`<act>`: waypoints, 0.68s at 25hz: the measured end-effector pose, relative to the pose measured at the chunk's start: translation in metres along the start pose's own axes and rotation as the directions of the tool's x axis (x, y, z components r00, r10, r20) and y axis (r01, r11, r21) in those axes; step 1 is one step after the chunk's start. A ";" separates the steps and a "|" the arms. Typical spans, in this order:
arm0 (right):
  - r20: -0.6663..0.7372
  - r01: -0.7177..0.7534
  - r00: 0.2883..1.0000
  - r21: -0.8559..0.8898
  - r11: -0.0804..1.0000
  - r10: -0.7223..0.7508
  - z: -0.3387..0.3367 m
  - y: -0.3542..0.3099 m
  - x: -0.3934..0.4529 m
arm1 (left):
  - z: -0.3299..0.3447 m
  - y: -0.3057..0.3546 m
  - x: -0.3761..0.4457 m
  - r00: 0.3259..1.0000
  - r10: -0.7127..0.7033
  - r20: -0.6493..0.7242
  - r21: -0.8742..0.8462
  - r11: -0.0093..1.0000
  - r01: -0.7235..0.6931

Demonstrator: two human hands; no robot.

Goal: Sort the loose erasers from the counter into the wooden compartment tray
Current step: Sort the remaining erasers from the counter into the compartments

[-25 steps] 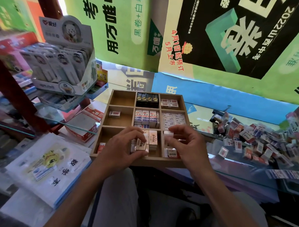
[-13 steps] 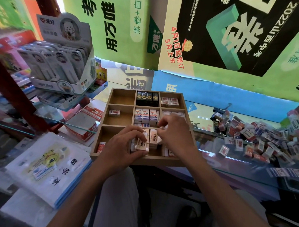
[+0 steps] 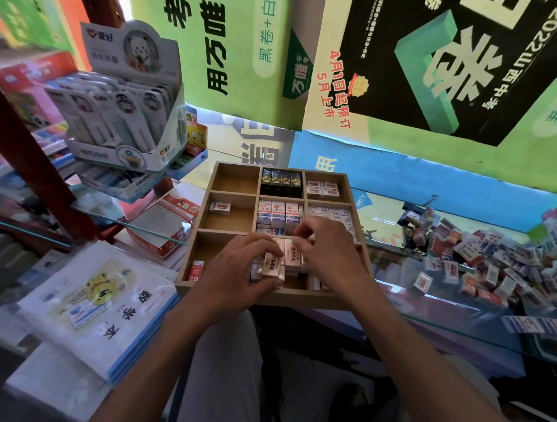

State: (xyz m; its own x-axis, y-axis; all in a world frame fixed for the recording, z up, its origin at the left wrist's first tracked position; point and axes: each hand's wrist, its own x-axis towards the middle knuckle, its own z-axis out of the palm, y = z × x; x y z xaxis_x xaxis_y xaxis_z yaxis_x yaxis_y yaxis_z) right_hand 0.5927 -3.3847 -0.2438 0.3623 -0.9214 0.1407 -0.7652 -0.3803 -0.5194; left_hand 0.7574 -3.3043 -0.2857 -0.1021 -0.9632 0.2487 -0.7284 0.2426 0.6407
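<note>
The wooden compartment tray (image 3: pixel 305 299) lies in front of me, three rows of three cells, most holding wrapped erasers. My left hand (image 3: pixel 236 274) reaches into the near middle cell and pinches a beige wrapped eraser (image 3: pixel 273 265) between thumb and fingers. My right hand (image 3: pixel 328 249) hovers over the same cell and the near right one, fingers curled at the divider beside the upright beige erasers (image 3: pixel 292 258); what its fingertips hold is hidden. A heap of loose erasers (image 3: pixel 479 258) covers the glass counter to the right.
A single eraser (image 3: pixel 220 207) sits in the middle left cell and a red 2B eraser (image 3: pixel 195 271) in the near left one. Black erasers (image 3: pixel 281 180) fill the far middle cell. A pen display box (image 3: pixel 125 108) and stacked notebooks (image 3: pixel 88 304) stand left. Posters line the back wall.
My right hand moved left from the near right cell to the middle cell, beside the upright erasers. My left hand stayed in place holding its eraser.
</note>
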 end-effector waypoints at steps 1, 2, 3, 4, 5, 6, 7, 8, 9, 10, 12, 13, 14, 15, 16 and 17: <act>-0.031 0.011 0.999 0.011 1.000 -0.011 -0.002 0.003 -0.002 | 0.000 -0.001 0.000 1.000 -0.013 0.005 -0.009 1.000 0.013; -0.066 0.036 0.997 0.014 0.999 -0.035 -0.004 0.007 -0.006 | 0.000 -0.001 0.000 1.000 -0.022 0.009 -0.021 1.000 0.022; -0.076 0.075 0.994 -0.005 0.997 -0.075 -0.006 0.012 -0.010 | 0.000 -0.002 0.000 1.000 -0.027 0.008 -0.026 0.999 0.027; -0.048 0.123 0.991 -0.054 0.991 -0.126 -0.009 0.018 -0.014 | 0.000 -0.002 0.000 1.000 -0.028 0.003 -0.026 0.999 0.028; 0.013 0.174 0.985 -0.128 0.976 -0.174 -0.011 0.023 -0.019 | 0.000 -0.002 -0.001 1.000 -0.027 -0.006 -0.024 0.999 0.027; 0.083 0.226 0.974 -0.211 0.951 -0.213 -0.012 0.027 -0.022 | 0.001 -0.001 -0.001 1.000 -0.025 -0.015 -0.024 0.999 0.024; 0.136 0.267 0.962 -0.274 0.924 -0.238 -0.013 0.031 -0.025 | 0.001 -0.001 -0.001 1.000 -0.022 -0.020 -0.026 0.999 0.022; 0.166 0.288 0.955 -0.311 0.906 -0.247 -0.014 0.032 -0.027 | 0.002 -0.001 -0.001 1.000 -0.021 -0.021 -0.029 0.999 0.020; 0.184 0.292 0.953 -0.329 0.898 -0.242 -0.016 0.032 -0.028 | 0.002 0.000 -0.001 1.000 -0.021 -0.020 -0.032 0.999 0.020; 0.203 0.295 0.950 -0.345 0.891 -0.236 -0.017 0.030 -0.028 | 0.002 0.000 -0.001 1.000 -0.023 -0.018 -0.035 0.999 0.022; 0.249 0.311 0.942 -0.400 0.862 -0.225 -0.017 0.027 -0.028 | 0.001 0.001 -0.001 0.999 -0.030 -0.015 -0.044 0.999 0.029; 0.257 0.309 0.942 -0.422 0.852 -0.215 -0.017 0.025 -0.027 | 0.001 0.001 -0.001 0.999 -0.034 -0.013 -0.047 0.998 0.034; 0.258 0.294 0.946 -0.428 0.855 -0.196 -0.016 0.024 -0.027 | 0.001 0.001 -0.001 0.999 -0.037 -0.013 -0.048 0.998 0.037; 0.250 0.275 0.951 -0.419 0.866 -0.181 -0.015 0.023 -0.028 | 0.001 0.002 -0.001 0.999 -0.040 -0.014 -0.047 0.998 0.039; 0.221 0.255 0.959 -0.400 0.880 -0.177 -0.013 0.023 -0.030 | 0.001 0.002 -0.001 0.999 -0.042 -0.017 -0.046 0.998 0.042; 0.177 0.242 0.966 -0.379 0.893 -0.187 -0.011 0.023 -0.032 | 0.001 0.003 -0.001 0.999 -0.043 -0.020 -0.046 0.998 0.043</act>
State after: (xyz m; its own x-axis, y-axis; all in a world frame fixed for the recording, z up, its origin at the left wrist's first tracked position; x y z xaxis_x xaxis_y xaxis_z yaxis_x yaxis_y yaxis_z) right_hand 0.5581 -3.3648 -0.2512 0.5871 -0.8052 0.0838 -0.7976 -0.5930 -0.1103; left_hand 0.7550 -3.3027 -0.2848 -0.0567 -0.9703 0.2350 -0.7000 0.2065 0.6836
